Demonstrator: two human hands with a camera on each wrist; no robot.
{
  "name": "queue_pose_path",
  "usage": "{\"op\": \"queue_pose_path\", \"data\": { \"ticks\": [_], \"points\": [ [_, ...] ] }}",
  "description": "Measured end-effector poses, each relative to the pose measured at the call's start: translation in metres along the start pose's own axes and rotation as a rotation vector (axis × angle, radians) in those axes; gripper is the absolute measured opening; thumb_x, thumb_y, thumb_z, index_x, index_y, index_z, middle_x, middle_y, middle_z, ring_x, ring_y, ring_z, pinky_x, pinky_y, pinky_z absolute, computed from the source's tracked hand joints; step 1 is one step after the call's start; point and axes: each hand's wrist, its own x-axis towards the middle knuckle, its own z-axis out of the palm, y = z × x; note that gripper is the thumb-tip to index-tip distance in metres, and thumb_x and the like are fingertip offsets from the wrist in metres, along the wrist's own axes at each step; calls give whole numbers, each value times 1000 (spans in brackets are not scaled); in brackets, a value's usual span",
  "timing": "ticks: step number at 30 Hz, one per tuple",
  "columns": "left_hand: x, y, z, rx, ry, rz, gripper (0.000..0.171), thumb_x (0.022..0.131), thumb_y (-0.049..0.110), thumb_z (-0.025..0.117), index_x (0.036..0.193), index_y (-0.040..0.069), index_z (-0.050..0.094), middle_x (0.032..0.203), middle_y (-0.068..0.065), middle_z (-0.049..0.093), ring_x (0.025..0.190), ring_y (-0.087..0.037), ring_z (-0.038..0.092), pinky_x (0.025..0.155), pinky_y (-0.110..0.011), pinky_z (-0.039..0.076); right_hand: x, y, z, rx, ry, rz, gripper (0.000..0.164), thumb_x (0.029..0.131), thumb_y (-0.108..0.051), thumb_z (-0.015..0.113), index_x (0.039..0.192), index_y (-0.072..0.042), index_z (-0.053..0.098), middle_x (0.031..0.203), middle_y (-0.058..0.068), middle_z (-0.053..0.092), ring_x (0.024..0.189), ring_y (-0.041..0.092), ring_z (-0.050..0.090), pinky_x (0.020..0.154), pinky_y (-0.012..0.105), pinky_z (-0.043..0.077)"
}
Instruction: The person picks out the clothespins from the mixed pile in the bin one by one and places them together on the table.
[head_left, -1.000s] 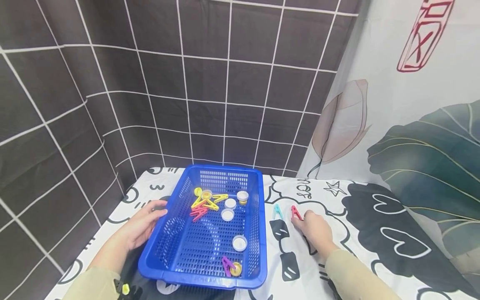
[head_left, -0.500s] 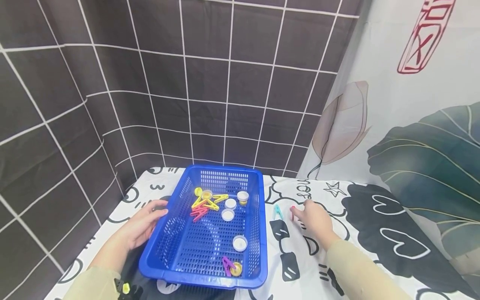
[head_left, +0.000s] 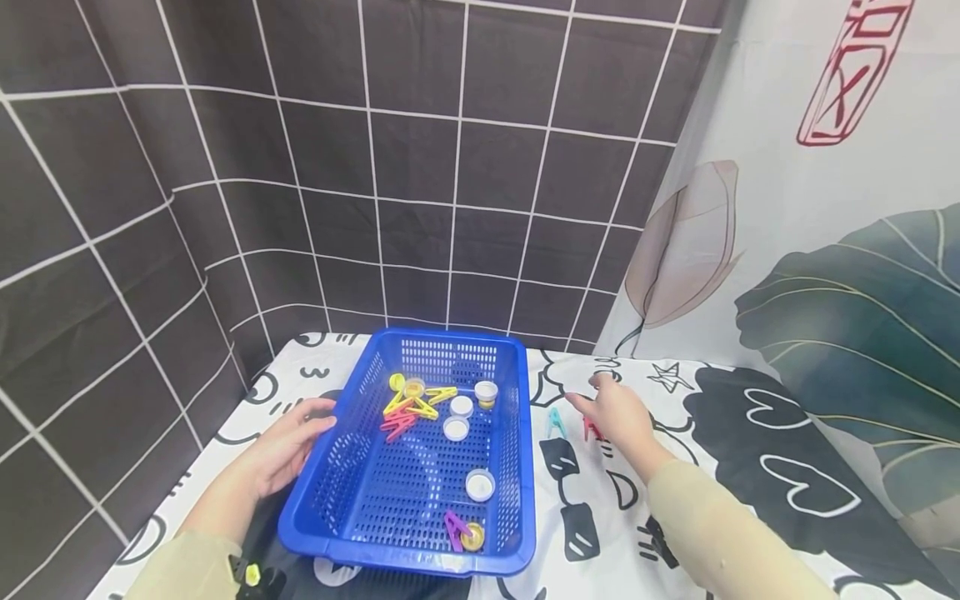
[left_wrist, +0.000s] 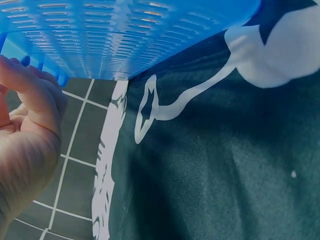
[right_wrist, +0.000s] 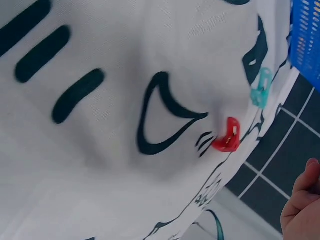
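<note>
Teal clip (head_left: 554, 417), long axis fore-and-aft, just left of right hand (head_left: 618, 413): fingers parted, empty. Left hand (head_left: 292, 446) at basket (head_left: 405, 561); grip unclear.

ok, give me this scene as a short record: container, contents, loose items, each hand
container: blue perforated plastic basket on a printed cloth
contents: yellow clips, red clips, one purple clip, white-topped round pieces, others too small to identify
loose_on_cloth: teal clip, red clip, both right of basket
left_hand: at basket's left rim
right_hand: near the loose red clip, nothing visible in its fingers
</note>
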Motion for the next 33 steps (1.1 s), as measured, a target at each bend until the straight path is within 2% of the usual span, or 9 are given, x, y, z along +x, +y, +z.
{"op": "queue_pose_path", "data": {
  "ticks": [4,8,18,22,27,33],
  "points": [
    [0,1,1,0,4,-5,40,98,20,48,127,5,26,99,-10,65,82,-21,67,69,-38,58,0,-8,-2,80,3,-55,61,87,-45,61,123,3,50,64,3,61,54,17,58,53,35,49],
    [0,0,0,2,2,-2,39,98,20,48,127,5,26,99,-9,65,82,-20,67,69,-38,58,-2,-13,-2,137,22,-116,60,87,-42,63,126,1,49,67,2,61,43,12,54,49,30,45],
    [0,-1,-1,-4,-2,3,39,98,19,48,128,5,26,99,-9,66,81,-19,67,68,-37,58,-3,-23,-3,173,114,-222,51,84,-38,68,120,-3,56,65,-3,52,40,9,46,49,28,40],
    [0,-1,0,0,2,4,40,98,20,48,128,5,26,99,-9,65,81,-20,67,69,-37,58,-4,-29,-5,215,85,-230,53,84,-38,68,122,-3,55,65,-1,51,34,13,47,41,28,41],
    [0,-1,0,7,8,3,41,98,20,48,128,4,26,100,-9,65,82,-20,67,70,-38,58,-5,-37,-6,246,20,-230,59,83,-39,69,126,-2,53,69,1,53,35,15,48,31,29,40],
    [0,-1,1,6,12,2,41,98,20,49,128,4,26,101,-10,65,83,-20,67,69,-37,58,-5,-45,-8,214,22,-267,59,82,-38,71,126,-4,53,77,0,58,55,11,52,44,27,45]
  ]
}}
